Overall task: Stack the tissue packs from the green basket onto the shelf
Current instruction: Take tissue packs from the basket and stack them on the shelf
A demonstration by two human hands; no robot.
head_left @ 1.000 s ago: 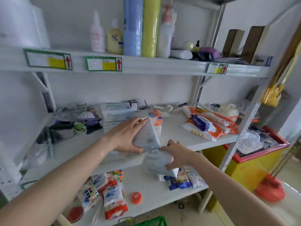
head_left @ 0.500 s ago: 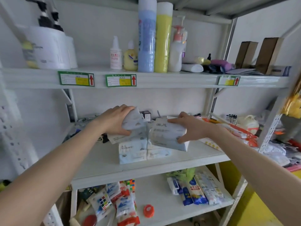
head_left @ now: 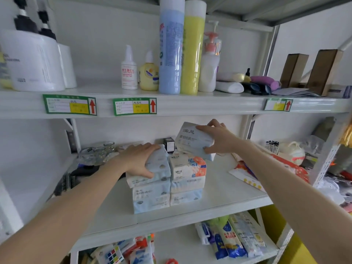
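Tissue packs, pale-blue plastic-wrapped [head_left: 151, 197]: two stacks on white metal shelf [head_left: 219, 195] | left hand [head_left: 137, 159] grips top pack | right hand [head_left: 219, 139] holds another above right stack | green basket unseen, remainder unknown

1. The left hand [head_left: 140, 161] grips a pale blue tissue pack [head_left: 152, 169] lying on top of the left pile [head_left: 151, 197] on the middle shelf [head_left: 228, 193].
2. The right hand [head_left: 219, 139] holds a second tissue pack [head_left: 192, 141], tilted, above the right pile [head_left: 187, 180].
3. The two piles stand side by side, touching.
4. On the upper shelf [head_left: 190, 105] stand bottles, among them a tall blue one [head_left: 171, 46] and a tall yellow one [head_left: 193, 48] next to each other.
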